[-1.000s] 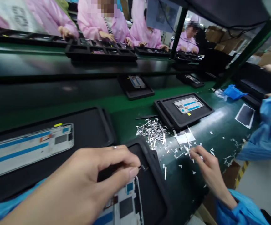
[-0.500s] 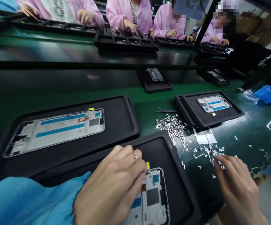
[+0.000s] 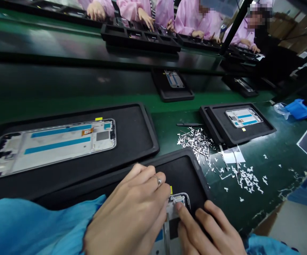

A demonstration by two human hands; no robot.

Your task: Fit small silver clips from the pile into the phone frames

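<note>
A silvery phone frame (image 3: 172,237) with blue strips and a yellow tab lies in the near black tray (image 3: 187,172), partly hidden by both hands. My left hand (image 3: 132,212), with a ring on one finger, bends over the frame's left side. Its fingers are closed together and their tips are hidden, so what they pinch does not show. My right hand (image 3: 209,230) reaches in from the right, its index fingertip touching the frame's top end and its other fingers apart over the tray edge.
Another phone frame (image 3: 60,145) lies in the left black tray (image 3: 132,138). Small silver and white scraps (image 3: 196,143) are piled right of the trays, by tweezers (image 3: 189,124). Stacked trays (image 3: 265,129) hold a frame further right. Co-workers in pink sleeves (image 3: 188,21) work across the bench.
My right hand has moved left from the white scraps onto the phone frame. My left hand stays over the frame. The view has shifted slightly.
</note>
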